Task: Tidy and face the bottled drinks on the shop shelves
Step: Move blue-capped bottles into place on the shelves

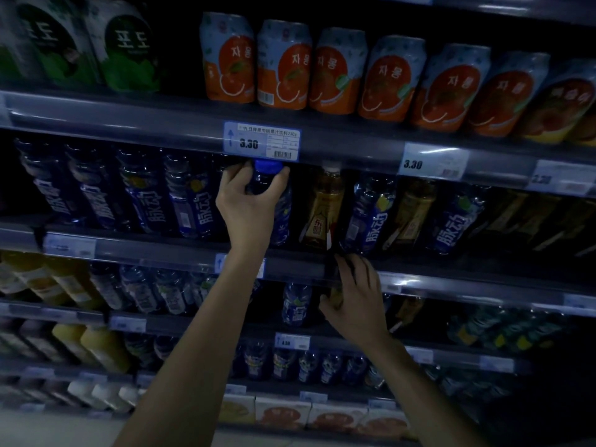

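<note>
My left hand (248, 204) is raised to the second shelf and grips the neck of a dark blue bottle (280, 204) just under its blue cap. Several matching blue bottles (190, 201) stand in a row to its left. To its right an amber tea bottle (322, 208) stands between blue ones (367, 214). My right hand (354, 298) is lower, at the front rail of that shelf (180, 253), with its fingers curled around a small yellowish bottle (335, 298) that is mostly hidden.
Orange cans (283, 66) and green cans (129, 46) fill the top shelf above a price tag (261, 141). Lower shelves hold yellow juice bottles (100, 346), blue bottles (296, 304) and orange cartons (283, 412). The lighting is dim.
</note>
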A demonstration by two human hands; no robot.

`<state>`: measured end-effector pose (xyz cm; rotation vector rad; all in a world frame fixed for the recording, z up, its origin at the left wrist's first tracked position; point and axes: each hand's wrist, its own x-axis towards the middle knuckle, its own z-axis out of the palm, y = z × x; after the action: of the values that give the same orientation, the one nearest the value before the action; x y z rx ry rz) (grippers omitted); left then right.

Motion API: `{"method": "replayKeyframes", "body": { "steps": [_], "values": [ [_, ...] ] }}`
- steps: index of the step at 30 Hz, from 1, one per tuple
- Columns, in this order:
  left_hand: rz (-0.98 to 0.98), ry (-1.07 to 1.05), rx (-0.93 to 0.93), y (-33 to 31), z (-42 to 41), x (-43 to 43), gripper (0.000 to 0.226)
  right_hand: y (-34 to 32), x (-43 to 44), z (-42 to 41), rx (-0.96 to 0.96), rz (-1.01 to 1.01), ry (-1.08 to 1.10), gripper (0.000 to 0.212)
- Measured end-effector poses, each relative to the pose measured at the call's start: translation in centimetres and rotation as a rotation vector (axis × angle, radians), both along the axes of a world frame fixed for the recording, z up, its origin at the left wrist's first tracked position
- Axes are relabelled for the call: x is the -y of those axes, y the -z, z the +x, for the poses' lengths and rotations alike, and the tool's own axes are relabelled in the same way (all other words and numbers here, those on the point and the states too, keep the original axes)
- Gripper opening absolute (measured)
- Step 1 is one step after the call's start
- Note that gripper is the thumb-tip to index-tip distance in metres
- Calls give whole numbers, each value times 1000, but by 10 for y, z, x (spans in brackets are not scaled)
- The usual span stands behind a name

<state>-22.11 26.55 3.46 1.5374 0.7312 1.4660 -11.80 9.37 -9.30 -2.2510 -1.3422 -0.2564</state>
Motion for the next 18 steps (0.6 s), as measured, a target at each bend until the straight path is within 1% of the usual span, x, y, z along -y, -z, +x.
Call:
{"method": "replayKeyframes", "body": {
  "steps": [3,5,6,10,11,14,18],
  "values": [
    [-32,-7,-23,2,5,-3,39,0,0,0,-8,10,3,73],
    [-75,2,-4,4,7,-4,40,1,1,1,-1,10,0,73],
    [-93,7,1,6,9,-5,44,2,1,1,3,8,-1,73],
    [-177,3,0,14,15,-6,83,2,1,3,3,-5,-2,73],
    [-190,11,0,16,17,-6,88,2,1,3,5,-11,-1,73],
    [-194,41,-1,23,20,-6,87,2,1,3,12,-29,6,74],
    [-157,57,-69,39,20,-10,82,2,1,3,-1,-43,11,75]
  ]
}}
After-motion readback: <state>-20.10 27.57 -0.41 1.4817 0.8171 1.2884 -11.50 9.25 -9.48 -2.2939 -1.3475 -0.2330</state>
